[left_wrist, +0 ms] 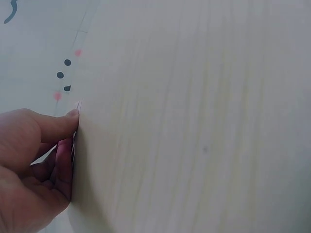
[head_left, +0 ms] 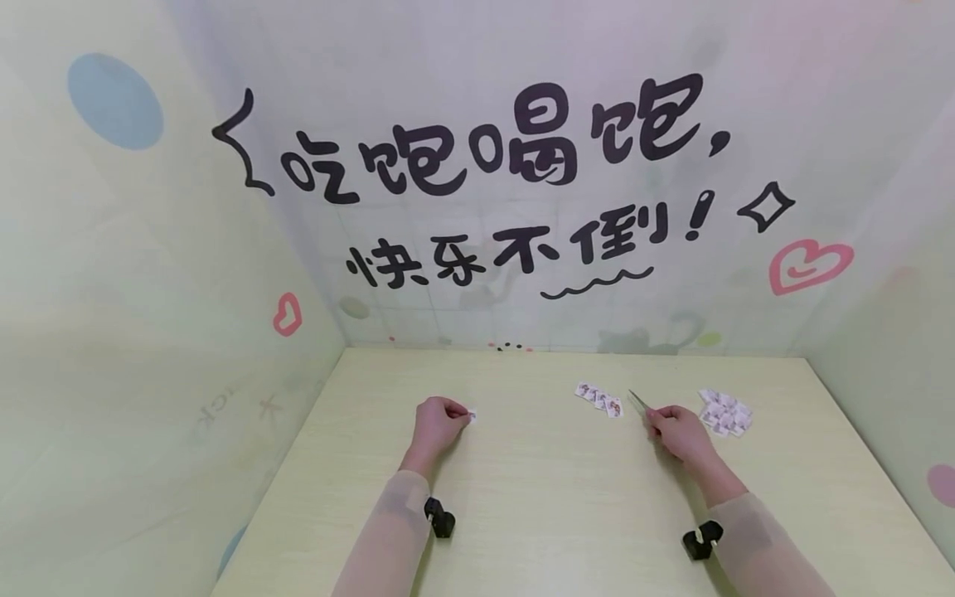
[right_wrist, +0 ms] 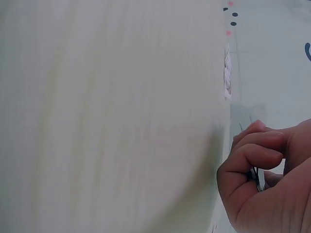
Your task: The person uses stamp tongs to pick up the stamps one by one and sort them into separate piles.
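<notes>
On the left half of the table, my left hand pinches a small white card between thumb and fingers. Only a thin edge of the card shows past the thumb in the left wrist view. My right hand grips a pair of tweezers, whose tips point forward and left. Just left of those tips lies a slanting, overlapping row of small printed cards. To the right of my right hand, a heap of similar small cards is spread on the table.
The pale wood-grain table meets a printed back wall with large black lettering. Side walls stand close at left and right. Each forearm wears a black wrist device, one on the left sleeve and one on the right.
</notes>
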The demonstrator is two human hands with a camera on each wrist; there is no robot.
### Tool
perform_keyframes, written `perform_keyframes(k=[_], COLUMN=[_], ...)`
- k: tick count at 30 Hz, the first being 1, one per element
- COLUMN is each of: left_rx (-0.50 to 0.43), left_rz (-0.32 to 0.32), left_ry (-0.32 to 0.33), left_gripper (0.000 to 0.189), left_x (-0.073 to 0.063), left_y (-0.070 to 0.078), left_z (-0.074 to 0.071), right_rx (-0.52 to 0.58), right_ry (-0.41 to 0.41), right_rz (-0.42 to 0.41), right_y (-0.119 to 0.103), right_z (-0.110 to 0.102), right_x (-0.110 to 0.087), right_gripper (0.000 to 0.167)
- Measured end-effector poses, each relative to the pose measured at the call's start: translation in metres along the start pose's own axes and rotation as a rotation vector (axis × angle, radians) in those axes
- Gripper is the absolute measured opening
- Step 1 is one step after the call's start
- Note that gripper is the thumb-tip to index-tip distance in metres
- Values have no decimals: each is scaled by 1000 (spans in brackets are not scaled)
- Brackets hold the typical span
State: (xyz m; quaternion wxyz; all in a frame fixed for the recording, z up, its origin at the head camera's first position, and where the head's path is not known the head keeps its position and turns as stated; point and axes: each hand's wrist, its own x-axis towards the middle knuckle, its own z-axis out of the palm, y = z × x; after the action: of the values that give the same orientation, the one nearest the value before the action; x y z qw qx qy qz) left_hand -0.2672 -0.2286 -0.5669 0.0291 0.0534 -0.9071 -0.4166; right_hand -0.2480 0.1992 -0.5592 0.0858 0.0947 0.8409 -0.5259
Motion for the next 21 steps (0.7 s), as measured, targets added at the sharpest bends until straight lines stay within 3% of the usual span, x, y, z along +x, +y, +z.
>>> perform_keyframes(k=[3, 7, 13, 21], left_rx=[-4, -3, 1, -12], left_rz=[-6, -11, -13, 1], left_ry=[1, 1, -10, -8], left_gripper=[4, 5, 6, 8], left_x=[0, 2, 4, 2], left_y=[-2, -5, -8, -8], left_z=[-1, -1, -1, -1], right_rx=[-26, -44, -91, -249], right_ry=[18, -32, -134, -234], right_rz=[-49, -105, -172, -280], right_y=[-11, -30, -54, -81], right_z=[9, 31, 75, 140], right_x=[3, 10, 19, 22], right_gripper=[36, 35, 27, 17])
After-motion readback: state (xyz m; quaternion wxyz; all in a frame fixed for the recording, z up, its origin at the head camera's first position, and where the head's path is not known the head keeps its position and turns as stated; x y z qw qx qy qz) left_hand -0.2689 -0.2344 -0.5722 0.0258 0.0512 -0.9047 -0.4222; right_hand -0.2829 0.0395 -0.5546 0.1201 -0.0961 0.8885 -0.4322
